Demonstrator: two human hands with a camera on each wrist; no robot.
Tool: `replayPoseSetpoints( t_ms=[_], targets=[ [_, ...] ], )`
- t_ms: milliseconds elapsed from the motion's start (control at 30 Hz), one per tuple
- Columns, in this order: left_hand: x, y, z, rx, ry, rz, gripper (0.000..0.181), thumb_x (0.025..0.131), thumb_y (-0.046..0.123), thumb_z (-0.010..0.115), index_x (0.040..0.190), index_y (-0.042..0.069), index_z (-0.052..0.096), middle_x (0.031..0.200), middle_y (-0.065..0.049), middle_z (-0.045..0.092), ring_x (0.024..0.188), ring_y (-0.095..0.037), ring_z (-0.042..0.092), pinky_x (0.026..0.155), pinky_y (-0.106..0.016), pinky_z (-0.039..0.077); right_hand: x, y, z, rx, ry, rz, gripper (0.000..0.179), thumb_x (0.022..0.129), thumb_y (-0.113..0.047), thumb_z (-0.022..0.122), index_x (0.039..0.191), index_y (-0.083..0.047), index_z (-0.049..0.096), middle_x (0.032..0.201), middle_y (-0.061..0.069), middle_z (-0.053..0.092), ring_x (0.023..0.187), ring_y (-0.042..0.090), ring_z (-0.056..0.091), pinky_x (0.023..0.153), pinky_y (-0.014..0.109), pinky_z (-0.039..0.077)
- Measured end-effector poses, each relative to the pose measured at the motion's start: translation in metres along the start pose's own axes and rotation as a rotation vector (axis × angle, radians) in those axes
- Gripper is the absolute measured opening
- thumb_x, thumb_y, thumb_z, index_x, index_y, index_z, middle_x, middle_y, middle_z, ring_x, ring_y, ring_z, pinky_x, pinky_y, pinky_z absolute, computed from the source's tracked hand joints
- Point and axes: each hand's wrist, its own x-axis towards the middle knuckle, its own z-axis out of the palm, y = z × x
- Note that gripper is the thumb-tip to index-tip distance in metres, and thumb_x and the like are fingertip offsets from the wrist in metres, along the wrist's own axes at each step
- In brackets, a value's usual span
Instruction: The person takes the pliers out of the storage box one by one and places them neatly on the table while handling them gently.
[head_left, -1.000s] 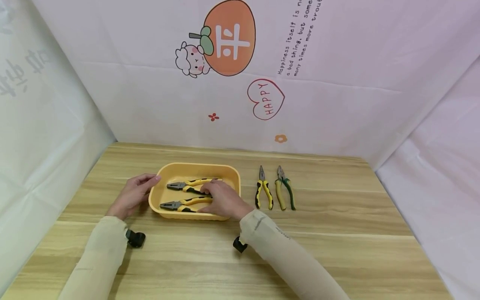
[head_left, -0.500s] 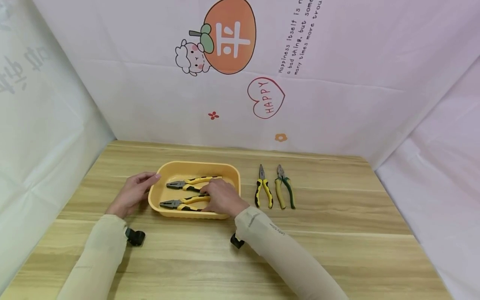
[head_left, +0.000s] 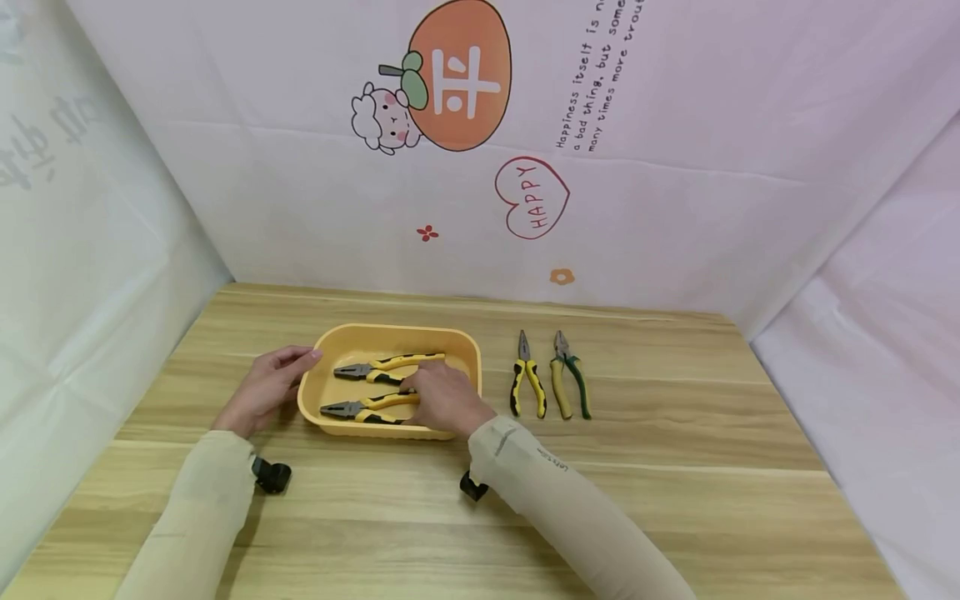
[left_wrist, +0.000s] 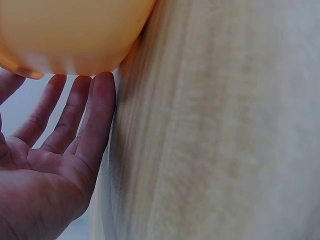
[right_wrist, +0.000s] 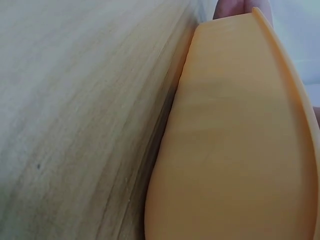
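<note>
A yellow plastic bin (head_left: 345, 335) holds two pairs of combination pliers with yellow-and-black handles. The rear pliers (head_left: 360, 372) and the front pliers (head_left: 348, 409) lie side by side, heads to the left. My left hand (head_left: 262, 387) holds the bin's left end, its thumb at the rim and its fingertips against the outer wall in the left wrist view. Reaching into the bin from the right, my right hand (head_left: 448, 398) grips the front pliers' handles, with fingers on the far side and the thumb near. Its palm covers the handle ends; the right wrist view shows mostly the bin's outer wall.
Right of the bin, long-nose pliers (head_left: 522, 367) with yellow-and-black handles lie on the wooden table (head_left: 375, 525). Beside them are pliers (head_left: 561, 346) with one tan and one green handle. A printed white cloth (head_left: 645, 233) stands behind the table.
My right hand has shifted slightly left over the front pliers' handles since a second ago. The left hand, the bin and the pliers look the same.
</note>
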Motion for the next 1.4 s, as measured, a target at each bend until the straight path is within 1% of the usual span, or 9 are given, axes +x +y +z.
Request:
replayPoseSetpoints(
  t_ms=[200, 400, 500, 733, 867, 1000, 1100, 1233, 1400],
  targets=[
    [-0.001, 0.0001, 0.001, -0.002, 0.004, 0.004, 0.072, 0.102, 0.046, 0.06, 0.146, -0.009, 0.043, 0.14, -0.022, 0.047, 0.099, -0.003, 0.063, 0.086, -0.024, 0.058, -0.0002, 0.0007, 0.0021, 0.017, 0.019, 0.001, 0.05, 0.078, -0.04, 0.09, 0.122, -0.023, 0.076, 0.116, -0.005, 0.068, 0.112, 0.018, 0.06, 0.084, 0.034, 0.055],
    [-0.0012, 0.0002, 0.0003, -0.005, 0.006, 0.006, 0.073, 0.102, 0.046, 0.06, 0.146, -0.008, 0.043, 0.14, -0.021, 0.047, 0.1, -0.003, 0.062, 0.086, -0.025, 0.058, -0.0007, 0.0006, 0.0002, 0.036, 0.01, 0.04, 0.052, 0.079, -0.042, 0.089, 0.124, -0.02, 0.074, 0.122, -0.003, 0.067, 0.116, 0.02, 0.06, 0.094, 0.039, 0.054],
    [-0.0016, 0.0005, 0.0006, -0.008, 0.004, 0.006, 0.073, 0.102, 0.046, 0.06, 0.147, -0.008, 0.042, 0.141, -0.022, 0.047, 0.101, -0.002, 0.062, 0.087, -0.025, 0.058, -0.0011, 0.0011, -0.0004, 0.03, 0.006, 0.045, 0.053, 0.079, -0.043, 0.088, 0.125, -0.019, 0.074, 0.123, -0.003, 0.067, 0.116, 0.02, 0.06, 0.096, 0.039, 0.053],
    [-0.0018, 0.0004, 0.0009, -0.008, 0.001, 0.01, 0.073, 0.102, 0.046, 0.059, 0.147, -0.009, 0.041, 0.142, -0.023, 0.046, 0.101, -0.002, 0.062, 0.087, -0.025, 0.058, -0.0007, 0.001, -0.0014, -0.006, -0.009, 0.023, 0.051, 0.079, -0.043, 0.088, 0.123, -0.021, 0.075, 0.12, -0.004, 0.067, 0.114, 0.019, 0.06, 0.092, 0.037, 0.055],
    [-0.0014, 0.0001, 0.001, -0.012, 0.005, 0.011, 0.072, 0.102, 0.045, 0.06, 0.146, -0.009, 0.042, 0.14, -0.022, 0.047, 0.101, -0.003, 0.062, 0.086, -0.025, 0.058, -0.0003, 0.0008, -0.0019, -0.019, -0.02, 0.019, 0.052, 0.079, -0.043, 0.088, 0.125, -0.022, 0.074, 0.121, -0.004, 0.066, 0.114, 0.018, 0.059, 0.091, 0.036, 0.056],
    [-0.0014, -0.0002, 0.0013, -0.013, 0.007, 0.008, 0.072, 0.102, 0.045, 0.06, 0.146, -0.009, 0.043, 0.14, -0.022, 0.047, 0.101, -0.003, 0.063, 0.086, -0.025, 0.058, -0.0001, 0.0002, -0.002, -0.016, -0.038, 0.023, 0.055, 0.08, -0.044, 0.087, 0.128, -0.022, 0.072, 0.119, -0.004, 0.064, 0.113, 0.018, 0.058, 0.089, 0.037, 0.056],
    [-0.0013, -0.0003, 0.0014, -0.012, 0.007, 0.006, 0.072, 0.102, 0.045, 0.06, 0.146, -0.009, 0.042, 0.14, -0.022, 0.047, 0.1, -0.002, 0.063, 0.086, -0.025, 0.058, -0.0003, 0.0, -0.002, -0.01, -0.04, 0.026, 0.055, 0.08, -0.044, 0.086, 0.129, -0.022, 0.072, 0.118, -0.004, 0.063, 0.114, 0.019, 0.057, 0.089, 0.037, 0.055],
    [-0.0007, 0.0, 0.0015, -0.017, 0.008, 0.001, 0.073, 0.102, 0.045, 0.06, 0.147, -0.009, 0.042, 0.139, -0.021, 0.048, 0.1, -0.002, 0.063, 0.087, -0.025, 0.058, -0.0017, 0.0003, -0.0019, -0.002, -0.016, 0.014, 0.054, 0.08, -0.044, 0.086, 0.128, -0.021, 0.073, 0.116, -0.005, 0.064, 0.112, 0.018, 0.058, 0.092, 0.036, 0.054],
    [-0.0002, 0.0002, 0.0014, -0.016, 0.009, -0.006, 0.073, 0.102, 0.045, 0.06, 0.147, -0.009, 0.042, 0.138, -0.02, 0.048, 0.099, -0.003, 0.063, 0.087, -0.025, 0.057, -0.0035, 0.0009, -0.0016, 0.009, 0.03, -0.002, 0.058, 0.078, -0.044, 0.088, 0.129, -0.02, 0.072, 0.11, -0.004, 0.064, 0.098, 0.014, 0.059, 0.081, 0.03, 0.054]
  ],
)
